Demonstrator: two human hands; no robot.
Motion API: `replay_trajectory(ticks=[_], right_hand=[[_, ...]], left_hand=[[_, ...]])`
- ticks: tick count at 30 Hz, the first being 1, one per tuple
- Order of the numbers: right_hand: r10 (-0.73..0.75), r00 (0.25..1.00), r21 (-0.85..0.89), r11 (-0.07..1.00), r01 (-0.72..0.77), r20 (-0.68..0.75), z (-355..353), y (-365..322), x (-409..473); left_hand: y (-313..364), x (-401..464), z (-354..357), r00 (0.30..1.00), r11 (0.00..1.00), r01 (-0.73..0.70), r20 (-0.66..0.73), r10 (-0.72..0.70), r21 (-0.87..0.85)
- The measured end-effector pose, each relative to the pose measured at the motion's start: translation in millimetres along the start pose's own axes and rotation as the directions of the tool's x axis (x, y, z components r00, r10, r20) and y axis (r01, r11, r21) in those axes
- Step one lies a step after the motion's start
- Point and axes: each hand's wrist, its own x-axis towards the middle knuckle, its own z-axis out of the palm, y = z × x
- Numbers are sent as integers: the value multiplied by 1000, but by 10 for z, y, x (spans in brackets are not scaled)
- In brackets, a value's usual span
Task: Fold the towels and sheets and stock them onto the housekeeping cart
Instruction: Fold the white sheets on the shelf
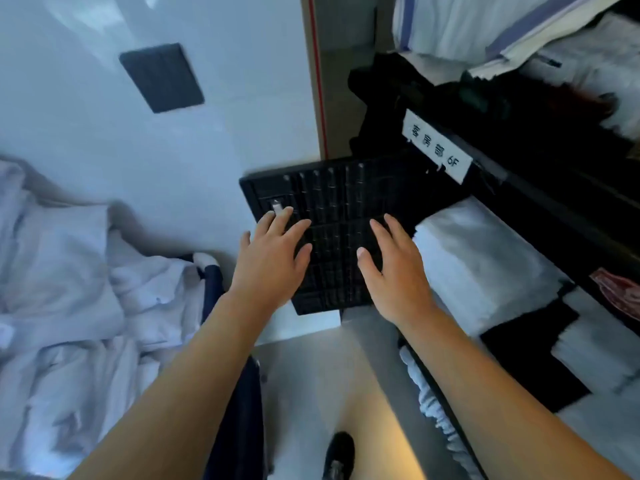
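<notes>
Both hands (273,258) (391,268) flat over black cart door (346,202), fingers extended.

Both forearms are bare to the lower edge of the frame, with no sleeves, watch or rings on the left hand (273,258) or right hand (391,271). At bottom centre a black shoe (339,455) with dark laces shows.

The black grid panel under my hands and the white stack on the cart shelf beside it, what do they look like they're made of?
Black grid panel: probably moulded plastic, matte, going by its ribbed lattice and rigid, even edges.
White stack: likely terry cotton towels, soft and matte, with a fuzzy surface and layered folded edges. The blur leaves the weave unclear.
</notes>
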Motion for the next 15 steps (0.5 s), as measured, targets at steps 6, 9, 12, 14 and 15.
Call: replay_trajectory(ticks=[6, 9, 12, 14, 15], right_hand=[[-364, 930, 225, 911, 345, 44, -64, -1497, 62], [-533, 846, 317, 806, 499, 24, -102, -2265, 17], [-652, 758, 384, 698, 605, -8, -128, -3010, -102], [-719, 695, 408, 624, 666, -35, -149, -3501, -205], [-747, 663, 416, 588, 693, -49, -164, -3749, -262]], left_hand=[[-635, -813, -1520, 955, 960, 247, -203, -217, 133], [-921, -1311, -2269, 896, 914, 369, -325, -302, 169], [-1165, -1835, -2923, 817, 857, 481, -449, -362, 184], [-1308, -2172, -3315, 757, 814, 552, -520, -396, 184], [-1369, -2340, -3498, 727, 793, 581, -555, -405, 181]])
